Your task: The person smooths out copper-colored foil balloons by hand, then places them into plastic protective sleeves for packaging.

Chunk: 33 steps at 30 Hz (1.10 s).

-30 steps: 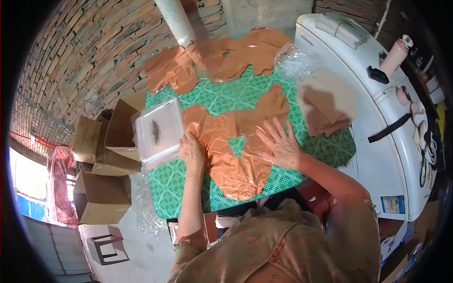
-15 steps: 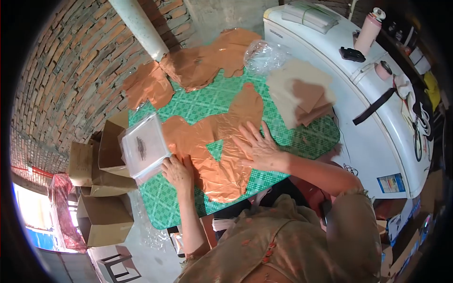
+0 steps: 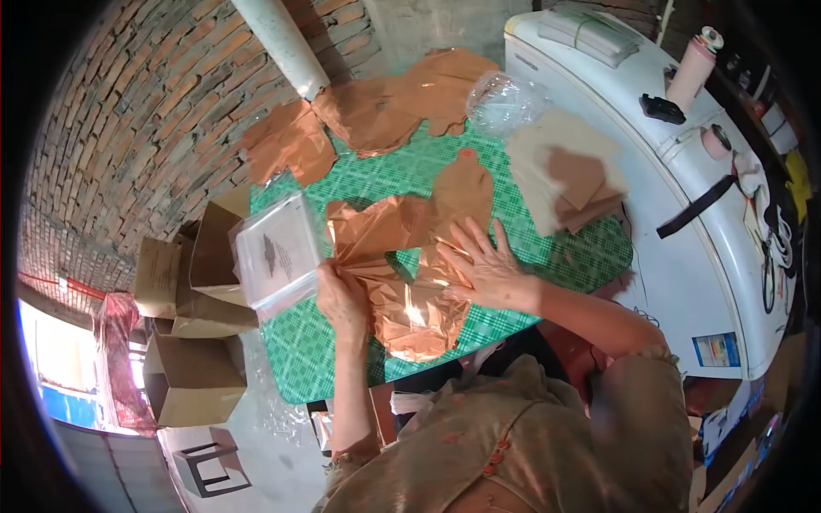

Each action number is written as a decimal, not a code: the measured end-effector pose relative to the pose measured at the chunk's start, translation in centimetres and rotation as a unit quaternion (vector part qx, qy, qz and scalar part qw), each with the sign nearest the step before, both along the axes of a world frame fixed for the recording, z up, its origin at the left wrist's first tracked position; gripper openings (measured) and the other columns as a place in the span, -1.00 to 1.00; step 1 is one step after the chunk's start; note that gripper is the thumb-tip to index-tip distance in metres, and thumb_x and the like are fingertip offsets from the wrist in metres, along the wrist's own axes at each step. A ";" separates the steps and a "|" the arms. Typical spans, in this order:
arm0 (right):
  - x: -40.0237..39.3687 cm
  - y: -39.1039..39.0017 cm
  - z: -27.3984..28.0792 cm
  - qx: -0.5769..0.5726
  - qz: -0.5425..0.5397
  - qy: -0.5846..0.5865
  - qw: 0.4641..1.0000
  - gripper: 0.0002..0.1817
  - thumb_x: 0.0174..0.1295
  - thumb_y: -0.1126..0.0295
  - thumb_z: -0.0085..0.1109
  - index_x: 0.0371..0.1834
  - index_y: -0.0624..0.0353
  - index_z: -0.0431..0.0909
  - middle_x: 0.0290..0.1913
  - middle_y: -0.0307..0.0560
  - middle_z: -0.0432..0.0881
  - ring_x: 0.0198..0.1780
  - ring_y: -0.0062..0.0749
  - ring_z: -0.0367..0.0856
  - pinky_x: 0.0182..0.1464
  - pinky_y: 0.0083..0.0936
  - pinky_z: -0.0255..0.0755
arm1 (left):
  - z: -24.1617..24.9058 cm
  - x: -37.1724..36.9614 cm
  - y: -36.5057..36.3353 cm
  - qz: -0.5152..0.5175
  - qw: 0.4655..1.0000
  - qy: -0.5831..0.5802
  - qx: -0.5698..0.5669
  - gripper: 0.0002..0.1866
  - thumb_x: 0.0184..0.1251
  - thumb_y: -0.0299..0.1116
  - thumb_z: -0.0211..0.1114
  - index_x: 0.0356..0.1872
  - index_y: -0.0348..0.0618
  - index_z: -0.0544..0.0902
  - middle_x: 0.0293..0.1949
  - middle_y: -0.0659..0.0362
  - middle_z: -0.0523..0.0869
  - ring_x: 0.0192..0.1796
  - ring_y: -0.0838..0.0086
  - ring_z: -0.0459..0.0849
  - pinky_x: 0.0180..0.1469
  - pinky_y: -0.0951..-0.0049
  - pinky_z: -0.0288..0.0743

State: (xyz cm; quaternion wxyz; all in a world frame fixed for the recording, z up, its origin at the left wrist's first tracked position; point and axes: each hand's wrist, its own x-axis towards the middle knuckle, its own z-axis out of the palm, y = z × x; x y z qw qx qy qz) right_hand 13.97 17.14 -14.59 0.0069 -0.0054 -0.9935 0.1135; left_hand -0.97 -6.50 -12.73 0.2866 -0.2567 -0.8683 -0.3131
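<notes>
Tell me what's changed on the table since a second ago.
The left hand has taken hold of the near-left edge of the orange foil sheet and raised it, creasing the sheet. Unchanged: the right hand lies spread on the sheet; the clear plastic packets and the orange pieces at the back stay put.

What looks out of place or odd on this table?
The bags look askew: they stick out past the left edge of the table. The copper sheet is rumpled, with creases running toward the left hand, so it doesn't lie flat. I see nothing spilled.
</notes>
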 end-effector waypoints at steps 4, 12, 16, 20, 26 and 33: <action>-0.5 -0.3 0.6 -0.004 0.007 -0.008 1.000 -0.08 0.43 -0.31 -0.09 0.73 -0.09 -0.04 0.74 0.12 -0.23 0.73 0.15 -0.49 0.57 0.38 -0.68 | 0.1 0.8 -0.7 -0.093 0.985 0.139 0.033 -0.65 0.28 -0.70 0.21 0.07 -0.22 0.53 -0.06 -0.13 0.62 -0.01 -0.06 0.67 -0.02 0.12 0.61; -1.6 -0.8 0.9 0.016 0.017 -0.019 1.000 -0.07 0.40 -0.33 -0.05 0.72 -0.10 0.00 0.73 0.11 -0.19 0.73 0.15 -0.43 0.57 0.41 -0.63 | -1.6 1.4 -2.7 0.009 0.997 0.055 0.048 -0.31 0.16 -0.75 0.19 0.39 -0.11 0.45 0.28 -0.18 0.36 0.21 -0.09 0.54 0.21 0.07 0.54; -1.8 -0.7 0.8 0.033 0.018 -0.029 0.999 -0.06 0.40 -0.35 -0.06 0.72 -0.09 0.01 0.73 0.13 -0.16 0.73 0.16 -0.42 0.57 0.41 -0.62 | -1.7 1.4 -3.1 0.053 0.998 0.016 -0.025 -0.22 0.13 -0.58 0.38 0.46 -0.11 0.38 0.42 -0.26 0.23 0.39 -0.19 0.35 0.41 -0.08 0.30; -1.9 -0.7 1.4 0.024 0.019 -0.036 0.999 -0.07 0.40 -0.34 -0.06 0.72 -0.09 0.00 0.73 0.13 -0.17 0.73 0.16 -0.42 0.58 0.41 -0.62 | -2.1 1.0 -3.2 0.047 0.992 -0.002 -0.117 -0.30 0.24 -0.22 0.46 0.42 -0.08 0.47 0.50 -0.20 0.27 0.56 -0.21 0.17 0.48 -0.30 0.07; -1.8 -0.6 1.1 0.033 0.021 -0.034 0.999 -0.07 0.41 -0.31 -0.05 0.72 -0.10 -0.02 0.73 0.12 -0.17 0.73 0.16 -0.41 0.57 0.43 -0.61 | -3.6 0.6 -2.8 0.033 0.977 -0.081 -0.193 -0.36 0.38 0.11 0.29 0.38 -0.01 0.56 0.51 -0.18 0.35 0.60 -0.16 0.15 0.51 -0.38 -0.04; -2.7 0.6 2.2 0.041 0.017 0.024 0.999 -0.14 0.39 -0.19 0.07 0.64 0.03 0.16 0.66 0.13 0.04 0.70 0.14 -0.20 0.56 0.44 -0.41 | -1.8 -0.2 -2.0 0.004 0.982 -0.047 -0.181 -0.33 0.34 0.06 0.32 0.36 -0.11 0.55 0.48 -0.18 0.37 0.56 -0.17 0.21 0.50 -0.34 0.00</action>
